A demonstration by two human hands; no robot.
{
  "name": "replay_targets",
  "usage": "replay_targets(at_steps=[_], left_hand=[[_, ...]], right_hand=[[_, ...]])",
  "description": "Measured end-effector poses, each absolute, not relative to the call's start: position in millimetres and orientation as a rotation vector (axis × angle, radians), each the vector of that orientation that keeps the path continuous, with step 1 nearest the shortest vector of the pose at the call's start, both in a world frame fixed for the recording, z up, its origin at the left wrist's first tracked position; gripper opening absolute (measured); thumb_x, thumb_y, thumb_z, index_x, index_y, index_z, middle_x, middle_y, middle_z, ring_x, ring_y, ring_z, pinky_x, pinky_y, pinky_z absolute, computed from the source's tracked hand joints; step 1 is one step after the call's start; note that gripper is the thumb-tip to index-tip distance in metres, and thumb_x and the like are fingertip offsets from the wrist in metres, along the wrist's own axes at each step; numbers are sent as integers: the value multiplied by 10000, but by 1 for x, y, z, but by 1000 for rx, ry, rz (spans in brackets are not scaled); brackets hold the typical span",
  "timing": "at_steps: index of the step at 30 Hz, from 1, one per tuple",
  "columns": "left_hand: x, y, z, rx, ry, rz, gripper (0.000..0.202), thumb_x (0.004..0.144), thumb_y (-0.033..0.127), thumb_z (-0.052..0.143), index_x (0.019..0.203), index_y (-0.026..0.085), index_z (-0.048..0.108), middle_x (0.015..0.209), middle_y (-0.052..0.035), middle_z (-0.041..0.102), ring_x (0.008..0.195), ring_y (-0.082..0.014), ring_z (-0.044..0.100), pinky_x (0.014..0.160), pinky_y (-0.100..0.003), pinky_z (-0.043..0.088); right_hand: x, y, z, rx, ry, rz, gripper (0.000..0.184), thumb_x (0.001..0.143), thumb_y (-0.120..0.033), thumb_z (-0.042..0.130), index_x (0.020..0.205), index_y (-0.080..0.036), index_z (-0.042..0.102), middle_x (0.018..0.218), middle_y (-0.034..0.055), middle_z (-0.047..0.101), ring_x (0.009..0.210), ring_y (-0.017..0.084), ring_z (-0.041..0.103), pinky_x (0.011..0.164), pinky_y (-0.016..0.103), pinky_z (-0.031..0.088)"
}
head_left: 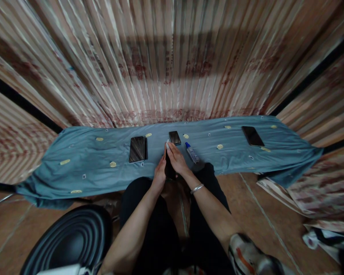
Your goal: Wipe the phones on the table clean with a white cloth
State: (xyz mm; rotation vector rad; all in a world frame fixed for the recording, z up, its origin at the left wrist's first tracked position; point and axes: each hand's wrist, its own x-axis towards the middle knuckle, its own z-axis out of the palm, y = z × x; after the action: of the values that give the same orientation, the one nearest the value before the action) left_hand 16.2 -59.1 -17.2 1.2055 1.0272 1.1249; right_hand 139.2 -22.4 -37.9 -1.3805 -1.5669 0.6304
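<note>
My left hand (159, 173) is closed around the edge of a dark phone (169, 168) with an orange-brown side, tilted up over the table's near edge. Pressed against that phone's upper part is my right hand (177, 159), its fingers pinching a small white wipe (167, 144). Just beyond the fingers lies a small black phone (174, 137). A clear bottle with a blue cap (192, 153) rests on its side to the right. On the left sits a larger dark phone (137, 149), with another dark device edge along its right side.
A teal patterned cloth (88, 164) covers the narrow table. Another black phone (252, 136) lies farther right. Striped curtains (172, 76) hang behind and at both sides, with dark frame bars (23, 101). A round black ridged stool (71, 244) stands at lower left.
</note>
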Motion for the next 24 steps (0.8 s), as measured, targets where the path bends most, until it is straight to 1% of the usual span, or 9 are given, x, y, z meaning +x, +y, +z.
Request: replay_targets(at_steps=[2, 6, 9, 11, 14, 18, 22, 24], left_hand=[[16, -60, -14, 1171, 1029, 1125, 507, 961, 381, 443, 1385, 146, 591, 1484, -109, 574, 1433, -281, 467, 1224, -440, 330], [13, -62, -10, 1140, 1022, 1135, 521, 949, 432, 487, 1383, 165, 595, 1453, -87, 605, 1427, -296, 468, 1185, -444, 401], [13, -63, -11, 1065, 997, 1142, 569, 953, 476, 470, 1422, 165, 554, 1439, -92, 614, 1358, -314, 540, 1115, -486, 482], [13, -62, -13, 1035, 1002, 1137, 582, 959, 490, 455, 1442, 175, 531, 1416, -92, 631, 1324, -315, 571, 1085, -508, 505], [13, -59, -17, 1070, 1046, 1168, 536, 967, 470, 452, 1406, 187, 571, 1373, -87, 661, 1329, -298, 568, 1109, -496, 483], [11, -56, -18, 1155, 1094, 1240, 462, 980, 407, 432, 1309, 165, 647, 1395, -104, 646, 1343, -281, 559, 1158, -449, 425], [9, -52, -18, 1145, 1118, 1255, 457, 974, 368, 435, 1305, 134, 646, 1427, -131, 620, 1379, -256, 530, 1199, -385, 363], [9, -49, -19, 1069, 1108, 1275, 465, 964, 359, 445, 1328, 137, 630, 1456, -129, 597, 1394, -245, 518, 1200, -368, 361]], right_hand=[[139, -21, -40, -1389, -1552, 631, 656, 1011, -594, 299, 1517, -209, 460, 1592, 78, 441, 1510, 205, 353, 1280, 435, 224], [139, -21, -45, -1419, -1494, 660, 638, 1015, -580, 306, 1519, -218, 457, 1586, 72, 452, 1505, 208, 365, 1277, 442, 229], [139, -21, -46, -1430, -1466, 692, 620, 1014, -570, 320, 1522, -239, 450, 1582, 56, 459, 1494, 205, 386, 1267, 436, 259], [140, -21, -46, -1442, -1471, 709, 624, 1014, -556, 325, 1525, -218, 446, 1581, 71, 460, 1486, 209, 400, 1260, 426, 276], [140, -22, -44, -1477, -1467, 740, 611, 1019, -516, 336, 1527, -195, 443, 1567, 91, 477, 1469, 225, 428, 1248, 429, 297], [138, -25, -43, -1473, -1465, 755, 546, 1022, -471, 366, 1510, -248, 472, 1536, 66, 518, 1445, 233, 465, 1229, 460, 332], [134, -33, -39, -1476, -1503, 779, 536, 1023, -449, 384, 1489, -212, 505, 1508, 105, 546, 1411, 250, 508, 1194, 448, 391], [133, -38, -36, -1477, -1535, 784, 528, 1025, -432, 383, 1478, -196, 519, 1497, 117, 556, 1406, 252, 515, 1198, 449, 385]])
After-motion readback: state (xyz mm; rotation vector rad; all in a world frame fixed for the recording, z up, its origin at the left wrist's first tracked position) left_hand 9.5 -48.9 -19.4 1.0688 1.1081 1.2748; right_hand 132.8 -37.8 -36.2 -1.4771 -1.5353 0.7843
